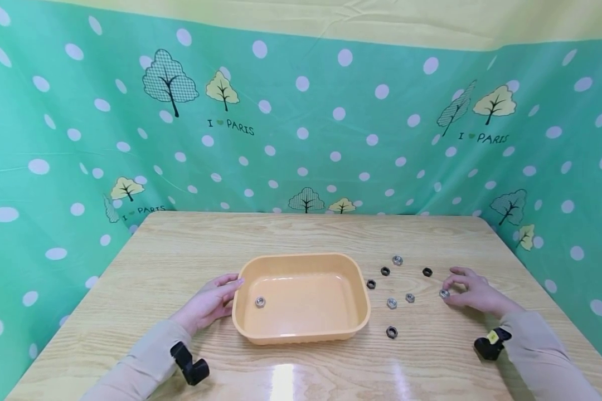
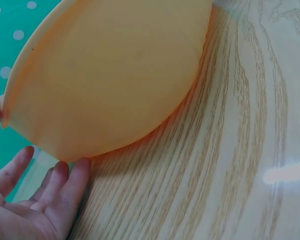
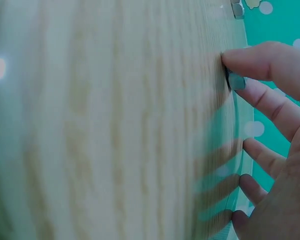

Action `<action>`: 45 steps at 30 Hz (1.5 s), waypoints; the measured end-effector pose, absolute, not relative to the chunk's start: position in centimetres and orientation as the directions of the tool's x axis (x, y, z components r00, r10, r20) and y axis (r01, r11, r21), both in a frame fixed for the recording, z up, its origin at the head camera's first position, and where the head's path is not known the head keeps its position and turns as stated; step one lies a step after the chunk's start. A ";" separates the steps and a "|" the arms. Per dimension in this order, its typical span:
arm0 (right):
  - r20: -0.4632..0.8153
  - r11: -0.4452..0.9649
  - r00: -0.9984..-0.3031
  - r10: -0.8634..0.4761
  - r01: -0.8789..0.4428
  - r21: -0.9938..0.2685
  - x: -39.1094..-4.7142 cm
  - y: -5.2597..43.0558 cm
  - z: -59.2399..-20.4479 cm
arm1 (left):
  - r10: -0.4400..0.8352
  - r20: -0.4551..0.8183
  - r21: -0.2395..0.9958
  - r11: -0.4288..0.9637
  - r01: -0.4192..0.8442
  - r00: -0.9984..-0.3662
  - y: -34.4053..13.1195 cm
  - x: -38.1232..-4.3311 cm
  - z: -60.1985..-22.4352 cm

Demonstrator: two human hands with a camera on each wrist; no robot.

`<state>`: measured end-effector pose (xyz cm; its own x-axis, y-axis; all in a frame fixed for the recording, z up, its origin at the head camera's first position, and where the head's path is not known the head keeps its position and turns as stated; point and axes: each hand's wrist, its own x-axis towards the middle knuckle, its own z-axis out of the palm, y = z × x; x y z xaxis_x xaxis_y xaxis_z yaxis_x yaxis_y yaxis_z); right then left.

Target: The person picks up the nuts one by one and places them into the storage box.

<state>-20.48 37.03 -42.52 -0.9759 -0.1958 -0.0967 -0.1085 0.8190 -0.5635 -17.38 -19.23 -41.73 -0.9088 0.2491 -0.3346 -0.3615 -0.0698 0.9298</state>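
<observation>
At the left end of an orange-tan plastic basin (image 1: 301, 338) is my left hand (image 1: 208, 303), one fingertip at the rim. In the left wrist view, its other fingers (image 2: 72, 187) extend loosely toward the underside of the basin (image 2: 120, 75). A silver hex nut (image 1: 260, 302) lies inside, near the left end. To the right on the table, my right hand (image 1: 476, 292) pinches another silver hex nut (image 1: 444, 293) between thumb and index finger. The right wrist view shows this nut (image 3: 236, 81) at tabletop level, with the remaining fingers spread and their tips down.
Between basin and right hand lie several loose nuts, such as a silver one (image 1: 398, 260), a black one (image 1: 427, 272) and a dark one near the front (image 1: 392, 332). The wood-grain table (image 1: 205, 239) backs onto a green dotted curtain (image 1: 301, 111).
</observation>
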 end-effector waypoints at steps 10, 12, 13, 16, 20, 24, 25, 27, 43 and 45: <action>-0.130 0.810 -0.981 -0.146 -0.043 -0.585 -20.4 36.7 -42.3 | 0.253 -0.332 0.930 -0.074 -0.360 -0.909 -19.2 -17.5 -42.0; -0.124 0.810 -0.981 -0.147 -0.047 -0.585 -20.3 36.7 -42.3 | 0.250 -0.331 0.931 -0.071 -0.358 -0.910 -19.2 -17.5 -42.0; -0.119 0.811 -0.982 -0.148 -0.051 -0.583 -20.3 36.7 -42.3 | 0.248 -0.331 0.931 -0.072 -0.358 -0.910 -19.2 -17.5 -42.1; -0.104 0.813 -0.983 -0.153 -0.066 -0.578 -20.3 36.8 -42.4 | 0.249 -0.329 0.931 -0.072 -0.357 -0.911 -19.1 -17.5 -42.1; -0.090 0.818 -0.985 -0.151 -0.073 -0.571 -20.3 36.9 -42.6 | 0.254 -0.328 0.931 -0.075 -0.357 -0.910 -19.1 -17.4 -42.1; -0.081 0.822 -0.986 -0.148 -0.077 -0.564 -20.2 36.8 -42.5 | 0.256 -0.327 0.931 -0.080 -0.357 -0.910 -19.1 -17.4 -42.2; -0.077 0.823 -0.986 -0.147 -0.078 -0.563 -20.2 36.8 -42.5 | 0.256 -0.327 0.931 -0.081 -0.357 -0.910 -19.1 -17.4 -42.2; -0.071 0.823 -0.987 -0.146 -0.082 -0.562 -20.2 36.8 -42.4 | 0.253 -0.328 0.930 -0.083 -0.358 -0.910 -19.1 -17.4 -42.2; -0.051 0.784 -0.988 -0.148 -0.086 -0.615 -20.1 37.1 -42.4 | 0.254 -0.331 0.932 -0.065 -0.358 -0.909 -19.3 -17.3 -42.1; -0.049 0.779 -0.989 -0.143 -0.082 -0.622 -20.2 37.1 -42.4 | 0.245 -0.332 0.932 -0.060 -0.356 -0.911 -19.3 -17.3 -42.1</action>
